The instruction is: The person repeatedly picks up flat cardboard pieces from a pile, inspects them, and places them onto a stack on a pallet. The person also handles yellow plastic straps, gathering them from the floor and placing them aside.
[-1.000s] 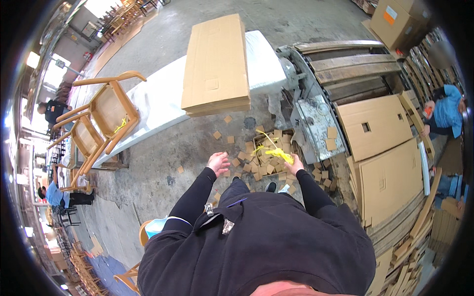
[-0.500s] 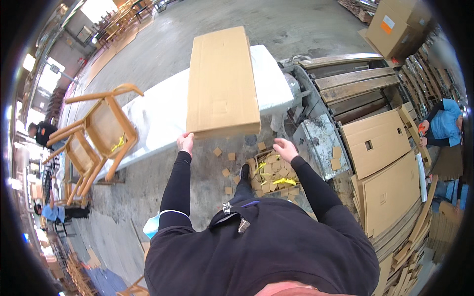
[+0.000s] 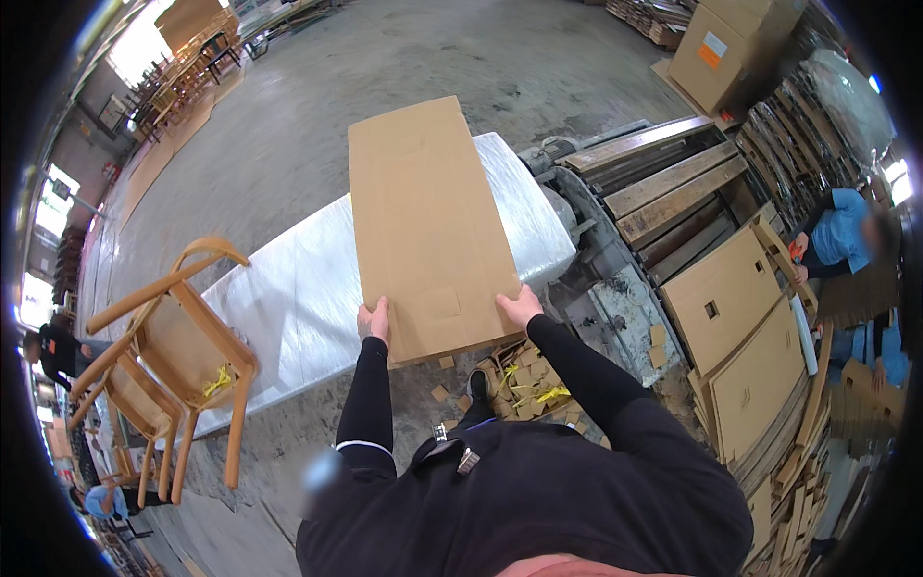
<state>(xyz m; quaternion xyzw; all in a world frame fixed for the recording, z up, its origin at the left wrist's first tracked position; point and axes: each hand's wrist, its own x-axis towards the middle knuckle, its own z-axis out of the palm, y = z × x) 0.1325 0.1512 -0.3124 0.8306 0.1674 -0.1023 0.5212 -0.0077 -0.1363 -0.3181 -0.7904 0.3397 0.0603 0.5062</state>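
A long brown cardboard box (image 3: 428,212) reaches away from me across a table wrapped in white plastic (image 3: 288,279). My left hand (image 3: 374,320) grips its near left edge, thumb on top and fingers hidden beneath. On the near right corner my right hand (image 3: 521,308) is closed in the same way, thumb over the top face. The box's near end sticks out past the table's front edge, toward my body. To the left, an upturned wooden chair (image 3: 187,346) rests with its legs pointing up and a yellow strap tied at its frame.
Below the box, an open carton of small cardboard squares (image 3: 529,385) with yellow straps lies near my foot. At right stand a slatted wooden rack (image 3: 678,178) and leaning cardboard sheets (image 3: 760,356). Co-workers in blue shirts (image 3: 846,231) are at the far right and lower left.
My right hand has come from the open air onto the box's right corner. Both hands now hold the box, and its near end has drawn closer to me.
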